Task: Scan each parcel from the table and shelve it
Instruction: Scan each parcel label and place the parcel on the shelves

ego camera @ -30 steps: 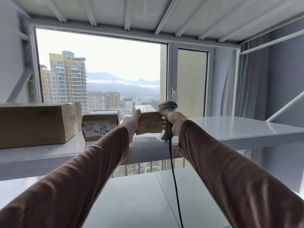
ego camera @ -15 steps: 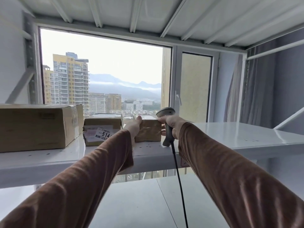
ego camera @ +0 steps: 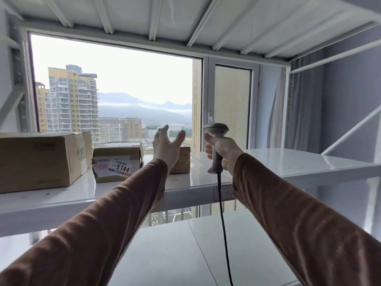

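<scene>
White metal shelving unit, glossy white shelf board (ego camera: 288, 162) at chest height, ribbed underside of the upper shelf (ego camera: 185, 15) overhead, lower white shelf (ego camera: 175, 254) below. Diagonal brace (ego camera: 350, 133) at right, perforated upright (ego camera: 17, 65) at left. Behind it a large window (ego camera: 115, 83), daylight, overcast sky; high-rise apartment blocks (ego camera: 72, 104) and hazy mountains (ego camera: 134, 106) outside. Narrow window sash (ego camera: 233, 104) with handle to the right. Grey curtain (ego camera: 288, 112) beside a plain grey-lilac wall (ego camera: 350, 89).
</scene>
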### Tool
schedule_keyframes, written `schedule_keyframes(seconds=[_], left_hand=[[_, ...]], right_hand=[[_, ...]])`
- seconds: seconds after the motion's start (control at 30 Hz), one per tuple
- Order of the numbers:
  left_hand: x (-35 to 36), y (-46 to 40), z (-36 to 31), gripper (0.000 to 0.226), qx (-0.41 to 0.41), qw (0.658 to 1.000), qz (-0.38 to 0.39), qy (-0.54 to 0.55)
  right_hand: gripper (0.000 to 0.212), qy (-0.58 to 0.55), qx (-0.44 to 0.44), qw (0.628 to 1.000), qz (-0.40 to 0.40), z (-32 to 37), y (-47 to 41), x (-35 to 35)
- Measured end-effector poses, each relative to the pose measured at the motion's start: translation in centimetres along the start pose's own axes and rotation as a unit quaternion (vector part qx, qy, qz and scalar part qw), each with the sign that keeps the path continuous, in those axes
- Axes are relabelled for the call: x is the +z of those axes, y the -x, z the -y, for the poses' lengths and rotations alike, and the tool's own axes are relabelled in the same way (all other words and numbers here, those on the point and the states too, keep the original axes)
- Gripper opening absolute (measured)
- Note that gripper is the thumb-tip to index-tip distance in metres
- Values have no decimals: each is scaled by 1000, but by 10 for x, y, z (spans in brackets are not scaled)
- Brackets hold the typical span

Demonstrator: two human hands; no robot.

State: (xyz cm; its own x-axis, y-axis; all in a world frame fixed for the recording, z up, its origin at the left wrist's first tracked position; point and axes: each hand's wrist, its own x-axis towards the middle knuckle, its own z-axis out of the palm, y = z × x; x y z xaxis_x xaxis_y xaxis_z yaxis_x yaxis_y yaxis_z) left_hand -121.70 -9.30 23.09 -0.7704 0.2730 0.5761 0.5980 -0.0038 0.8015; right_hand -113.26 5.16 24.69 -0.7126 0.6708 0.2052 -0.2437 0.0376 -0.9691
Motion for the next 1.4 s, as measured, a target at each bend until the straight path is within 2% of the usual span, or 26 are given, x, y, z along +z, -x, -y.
schedule_keyframes(seconds=[0.13, 0.3, 0.43, 0.63, 0.87, 1.1, 1.23, 1.4], left_hand=[[36, 21, -21, 61, 71, 997, 14, 40], [109, 62, -43, 48, 86, 987, 69, 120], [181, 111, -54, 45, 61, 968, 156, 186], [289, 212, -77, 45, -19, 910, 302, 282], [405, 354, -121, 48, -67, 849, 436, 290], [525, 506, -153, 44, -107, 794, 539, 259], [588, 592, -163, 51, -122, 776, 578, 222], [644, 671, -151, 54, -154, 760, 608, 173]], right_hand=[[23, -25, -59, 998, -30, 8, 32, -41], [39, -4, -112, 986, -126, 8, 76, -112], [36, 40, -139, 964, -225, -2, 113, -184], [23, 144, -155, 906, -365, -18, 189, -311], [17, 222, -113, 828, -502, -42, 306, -477], [13, 248, -46, 769, -588, -75, 424, -642], [14, 244, 5, 751, -614, -101, 482, -736], [11, 189, 64, 752, -628, -153, 533, -813]])
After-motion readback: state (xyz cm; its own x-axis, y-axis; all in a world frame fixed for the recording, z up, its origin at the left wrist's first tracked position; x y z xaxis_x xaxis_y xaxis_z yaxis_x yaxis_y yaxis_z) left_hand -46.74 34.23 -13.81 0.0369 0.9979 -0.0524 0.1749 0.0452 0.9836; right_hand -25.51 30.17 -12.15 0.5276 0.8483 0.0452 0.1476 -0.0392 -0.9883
